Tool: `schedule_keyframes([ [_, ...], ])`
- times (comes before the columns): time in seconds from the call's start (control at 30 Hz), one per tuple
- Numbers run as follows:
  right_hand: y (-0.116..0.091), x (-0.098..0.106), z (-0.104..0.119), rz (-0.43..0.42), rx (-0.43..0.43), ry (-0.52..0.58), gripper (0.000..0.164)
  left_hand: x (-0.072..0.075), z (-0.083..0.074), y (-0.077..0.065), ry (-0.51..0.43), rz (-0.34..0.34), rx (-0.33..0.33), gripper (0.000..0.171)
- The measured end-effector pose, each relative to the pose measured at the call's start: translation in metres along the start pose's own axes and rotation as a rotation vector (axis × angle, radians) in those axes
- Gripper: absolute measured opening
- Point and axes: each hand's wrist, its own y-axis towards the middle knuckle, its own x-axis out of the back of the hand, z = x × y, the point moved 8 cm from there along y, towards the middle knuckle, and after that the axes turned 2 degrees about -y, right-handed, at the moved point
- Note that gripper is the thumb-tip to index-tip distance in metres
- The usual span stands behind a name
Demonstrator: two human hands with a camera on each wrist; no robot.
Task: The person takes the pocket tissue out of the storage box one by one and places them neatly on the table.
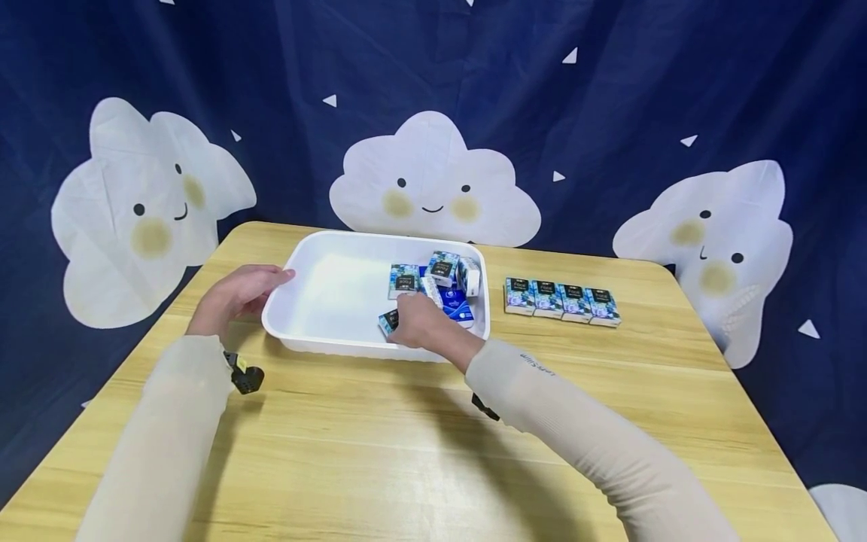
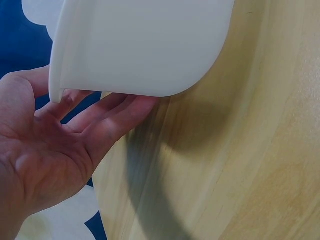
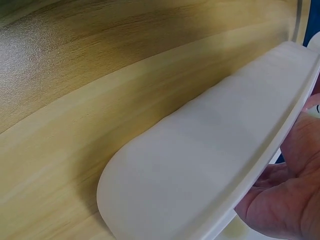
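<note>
A white plastic bin (image 1: pixel 325 290) rests on the table, with small blue patterned boxes, one of them (image 1: pixel 403 278), gathered in its right half. My left hand (image 1: pixel 237 297) holds the bin's left end, thumb at the rim and fingers under the edge, as the left wrist view shows of the hand (image 2: pixel 60 145). Reaching over the near wall, my right hand (image 1: pixel 425 324) grips a small box (image 1: pixel 388 322) low inside the bin; its fingertips are partly hidden. In the right wrist view, the bin's outer wall (image 3: pixel 200 150) blocks the contents from sight.
A row of several matching small boxes (image 1: pixel 561 301) lies to the right of the bin. Under the loose boxes is a flat blue packet (image 1: pixel 458 309). The wooden table (image 1: pixel 325 452) ends at a dark blue curtain (image 1: pixel 284 60) with cloud prints.
</note>
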Motion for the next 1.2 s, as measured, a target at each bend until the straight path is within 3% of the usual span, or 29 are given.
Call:
schedule_keyframes([
  [0.17,0.000,0.001,0.000,-0.012,0.017,0.010,0.041,0.000,0.000,-0.001,0.002,0.005,0.006,0.075],
  [0.4,-0.002,0.007,0.000,-0.033,0.037,-0.007,0.041,0.000,0.000,-0.001,-0.010,0.004,0.011,0.075],
  [0.6,-0.007,0.015,0.002,-0.040,0.035,0.036,0.048,0.000,-0.001,0.000,-0.008,0.006,0.009,0.076],
  [0.83,-0.011,0.036,0.001,-0.061,0.013,-0.007,0.077,0.001,0.000,-0.003,-0.005,0.010,-0.007,0.074],
  [1.2,-0.019,0.069,-0.024,-0.133,-0.041,0.007,0.073,0.000,-0.003,-0.002,0.002,0.015,-0.017,0.070],
])
